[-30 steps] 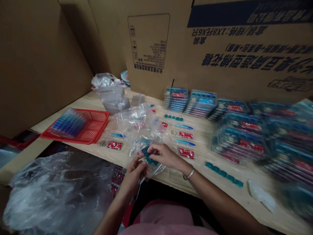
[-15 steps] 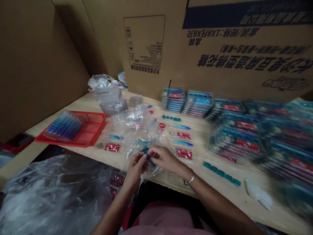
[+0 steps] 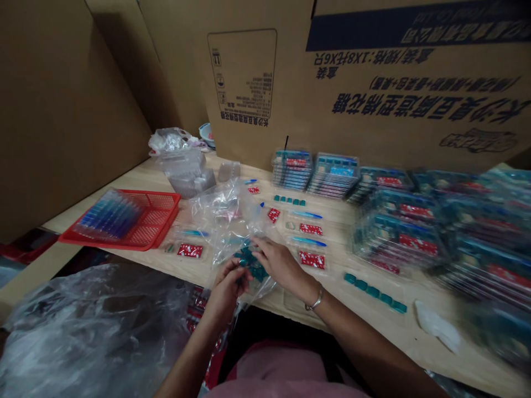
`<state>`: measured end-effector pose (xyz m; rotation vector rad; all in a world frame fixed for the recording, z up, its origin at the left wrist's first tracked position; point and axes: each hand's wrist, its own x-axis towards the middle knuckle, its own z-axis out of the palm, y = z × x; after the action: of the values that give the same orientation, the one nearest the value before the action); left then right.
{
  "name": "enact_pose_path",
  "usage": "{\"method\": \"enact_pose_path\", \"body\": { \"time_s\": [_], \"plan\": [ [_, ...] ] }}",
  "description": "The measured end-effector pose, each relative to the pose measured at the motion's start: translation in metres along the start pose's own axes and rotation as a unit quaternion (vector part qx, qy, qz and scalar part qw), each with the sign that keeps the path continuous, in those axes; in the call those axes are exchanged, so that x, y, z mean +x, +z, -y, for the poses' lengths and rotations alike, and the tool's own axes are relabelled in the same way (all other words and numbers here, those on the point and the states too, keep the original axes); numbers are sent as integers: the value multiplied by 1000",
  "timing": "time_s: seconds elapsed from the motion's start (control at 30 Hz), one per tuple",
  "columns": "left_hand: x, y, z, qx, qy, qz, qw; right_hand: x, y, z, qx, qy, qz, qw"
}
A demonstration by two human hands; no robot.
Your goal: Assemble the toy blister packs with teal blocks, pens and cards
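My left hand (image 3: 226,290) and my right hand (image 3: 280,262) meet over the front of a light wooden table (image 3: 265,301). Between them, both hands pinch a cluster of small teal plastic pieces (image 3: 250,261). A clear plastic bag (image 3: 222,224) bunches behind and under my hands, and its lower corner hangs past the table edge. Flat packets with red printed cards (image 3: 312,260) and blue-and-clear sticks (image 3: 309,241) lie just right of the bag. A metal bangle (image 3: 316,299) circles my right wrist.
A red wire basket (image 3: 149,221) holds blue-tinted clear packs at left. Stacked clear blister packs (image 3: 398,237) fill the right, beside a row of teal pieces (image 3: 373,293). Cardboard cartons (image 3: 373,83) stand behind. A large plastic sack (image 3: 83,331) sits front left.
The teal pieces now show more fully between my hands, and my right hand sits slightly further from my left. The whole view has shifted a little as my head moved.
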<state>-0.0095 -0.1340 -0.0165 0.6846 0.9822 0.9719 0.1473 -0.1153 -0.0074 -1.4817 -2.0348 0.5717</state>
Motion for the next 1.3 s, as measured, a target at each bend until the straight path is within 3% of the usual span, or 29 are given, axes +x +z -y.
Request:
{"method": "enact_pose_path", "body": {
  "time_s": [0.2,0.43,0.57,0.7,0.9,1.03,1.13,1.3],
  "plan": [
    [-1,-2,-2,3,6,-21,1000,3,-6,3,-77,-1,68,995],
    [-5,-6,-4,-43,-14,25,999,24,13,9,-181,30,168,968],
    [-9,-9,-6,-74,-40,23,996,21,12,5,-153,17,140,978],
    [-9,-8,-8,-67,-52,14,996,4,2,4,10,-7,54,998],
    [-1,1,-3,-67,-40,-6,997,-12,-5,10,159,-30,10,987],
    [5,5,-1,-61,-23,-14,998,-11,-3,7,153,-57,11,987],
    [8,3,-3,-52,-10,-38,998,-7,-5,2,131,-39,-5,991],
    [10,-4,-8,-42,4,-65,997,-2,-6,-3,-34,-17,15,999]
  ]
}}
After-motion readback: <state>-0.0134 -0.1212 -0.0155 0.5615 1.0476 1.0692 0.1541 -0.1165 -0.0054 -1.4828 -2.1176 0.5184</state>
